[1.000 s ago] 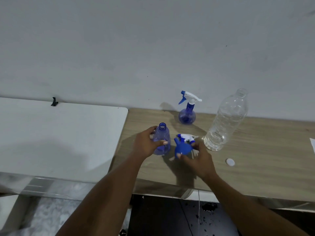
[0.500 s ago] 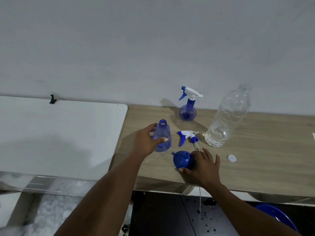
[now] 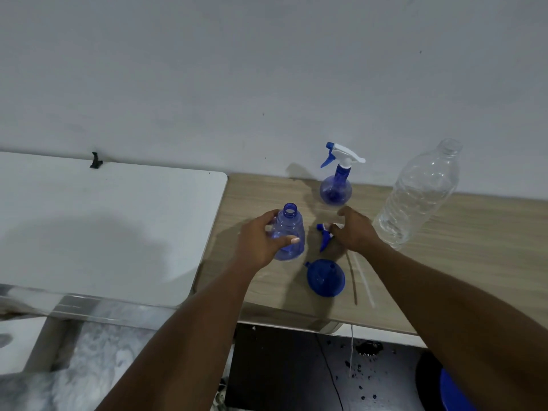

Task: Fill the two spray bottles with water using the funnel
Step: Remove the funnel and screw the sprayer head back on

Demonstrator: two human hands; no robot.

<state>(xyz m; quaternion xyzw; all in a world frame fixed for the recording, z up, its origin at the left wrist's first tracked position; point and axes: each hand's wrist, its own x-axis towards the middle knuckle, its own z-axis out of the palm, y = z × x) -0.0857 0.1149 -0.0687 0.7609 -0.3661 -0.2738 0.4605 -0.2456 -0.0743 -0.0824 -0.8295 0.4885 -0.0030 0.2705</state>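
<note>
So you had a pale wood-look surface [image 3: 444, 262] pushed up against a plain whitish wall [image 3: 267, 69]. Right beside it on your left sat a second, white surface [image 3: 103, 232] with a rounded corner, the two edges nearly touching. A little black clip [image 3: 95, 160] stuck up at the back edge of that white one, against the wall. Underneath, the floor [image 3: 296, 366] was dark and dotted with small splotches. A thin dark cable [image 3: 332, 378] trailed across it, and a pale cord [image 3: 352, 351] hung below the wooden edge. Something round and blue [image 3: 453, 393] peeked in at the bottom right corner, couldn't tell what. Lower left looked like grey-white marbled flooring [image 3: 98, 366].
</note>
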